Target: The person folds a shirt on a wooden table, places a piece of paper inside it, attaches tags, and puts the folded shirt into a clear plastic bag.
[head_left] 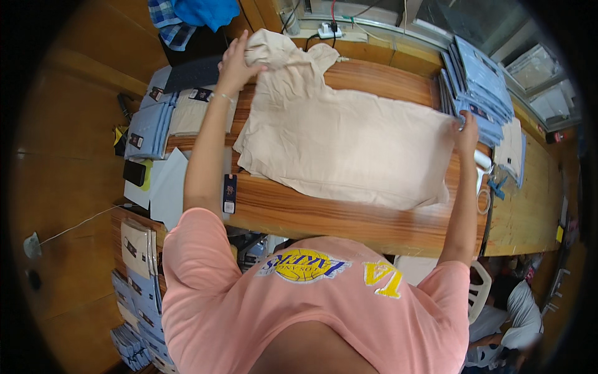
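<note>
A beige shirt [349, 143] lies spread across the wooden table, its right part fairly flat and its upper left part bunched and wrinkled. My left hand [238, 65] is at that bunched far left end, fingers and thumb spread apart against the cloth. At the shirt's right edge, my right hand [466, 132] has its fingers closed on the fabric. Something small and shiny shows at the right fingers, too small to make out. A dark hang tag [230, 193] rests on the table near my left forearm.
Packed blue shirts [479, 81] are piled at the back right; more packed shirts [149, 131] stand at the left. Scissors [484, 201] and a white roll [482, 159] lie right of my right forearm. A power strip [330, 30] sits behind the table. Another person [523, 311] is at the lower right.
</note>
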`<state>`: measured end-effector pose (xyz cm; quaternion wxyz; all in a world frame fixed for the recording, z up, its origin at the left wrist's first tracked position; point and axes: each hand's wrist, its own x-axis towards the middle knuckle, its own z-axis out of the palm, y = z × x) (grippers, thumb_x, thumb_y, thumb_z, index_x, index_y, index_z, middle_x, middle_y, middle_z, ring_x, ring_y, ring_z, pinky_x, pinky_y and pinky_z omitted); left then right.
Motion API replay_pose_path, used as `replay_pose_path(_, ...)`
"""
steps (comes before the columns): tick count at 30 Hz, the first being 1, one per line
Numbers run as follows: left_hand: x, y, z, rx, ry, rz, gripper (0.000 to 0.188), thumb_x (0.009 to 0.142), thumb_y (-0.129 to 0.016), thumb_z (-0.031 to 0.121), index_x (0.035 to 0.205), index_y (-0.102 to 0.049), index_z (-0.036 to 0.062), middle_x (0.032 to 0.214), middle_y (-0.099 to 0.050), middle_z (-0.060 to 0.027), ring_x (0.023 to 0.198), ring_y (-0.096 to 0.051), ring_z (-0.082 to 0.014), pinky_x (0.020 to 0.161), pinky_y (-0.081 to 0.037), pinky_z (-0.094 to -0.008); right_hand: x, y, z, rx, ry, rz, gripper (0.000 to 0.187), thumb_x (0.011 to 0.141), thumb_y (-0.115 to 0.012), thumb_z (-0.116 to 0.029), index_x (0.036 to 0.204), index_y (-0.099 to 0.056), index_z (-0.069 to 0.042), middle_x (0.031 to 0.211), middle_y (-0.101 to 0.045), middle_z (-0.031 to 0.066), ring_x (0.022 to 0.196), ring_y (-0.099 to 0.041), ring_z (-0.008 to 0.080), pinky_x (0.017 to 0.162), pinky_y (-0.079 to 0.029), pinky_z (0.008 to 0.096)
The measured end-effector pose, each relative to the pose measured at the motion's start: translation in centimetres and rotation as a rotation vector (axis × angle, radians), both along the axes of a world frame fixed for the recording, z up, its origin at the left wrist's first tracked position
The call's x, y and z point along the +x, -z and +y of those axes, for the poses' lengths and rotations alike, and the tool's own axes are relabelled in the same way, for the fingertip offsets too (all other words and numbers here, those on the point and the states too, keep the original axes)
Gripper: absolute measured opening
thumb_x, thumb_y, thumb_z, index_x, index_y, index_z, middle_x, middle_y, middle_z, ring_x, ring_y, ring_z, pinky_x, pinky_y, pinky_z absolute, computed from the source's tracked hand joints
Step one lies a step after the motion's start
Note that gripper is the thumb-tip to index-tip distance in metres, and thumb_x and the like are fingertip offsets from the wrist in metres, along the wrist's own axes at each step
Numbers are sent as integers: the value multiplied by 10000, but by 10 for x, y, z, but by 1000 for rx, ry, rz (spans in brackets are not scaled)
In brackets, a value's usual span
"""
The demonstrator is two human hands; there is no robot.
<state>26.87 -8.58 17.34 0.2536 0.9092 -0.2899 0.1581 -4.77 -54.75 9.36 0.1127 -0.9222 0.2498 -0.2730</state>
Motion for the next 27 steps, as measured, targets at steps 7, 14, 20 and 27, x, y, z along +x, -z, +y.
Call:
replay_pose_path(7, -88, 111, 54, 14, -127, 132, 609, 723, -676, 279, 1231, -426, 56, 1243, -400, -195, 1144, -381, -347, 950, -303, -425, -40, 50, 76, -34, 36, 133, 420, 718, -633, -191, 1107, -510, -92, 1172, -458, 173, 1069, -434, 356, 876, -356, 444)
replay_pose_path(14, -157, 151, 92, 179, -472, 334, 483, 785, -595, 371, 1130, -501, 46, 1128, -507, -204, 1030, -480, -334, 846, -365, -429, -107, 77, 105, 206, 412, 401, 407, 794, -590, -267, 1091, -514, 0, 1057, -517, 232, 986, -471, 377, 825, -386, 436)
replay_pose_path(20, -161, 140, 97, 70, -371, 432, 362, 819, -547, 336, 1014, -565, 32, 819, -612, -206, 824, -567, -359, 795, -389, -431, -134, 84, 83, 545, 92, 144, 236, 845, -518, -105, 1008, -496, 64, 903, -590, 235, 797, -559, 299, 713, -424, 337)
replay_pose_path(27, -226, 94, 128, 181, -307, 425, 367, 759, -629, 251, 1041, -545, 32, 999, -567, -193, 949, -523, -335, 840, -384, -426, -193, 41, 99, 412, 138, 498, 369, 757, -635, -122, 1061, -486, 27, 868, -576, 173, 759, -545, 270, 703, -430, 341)
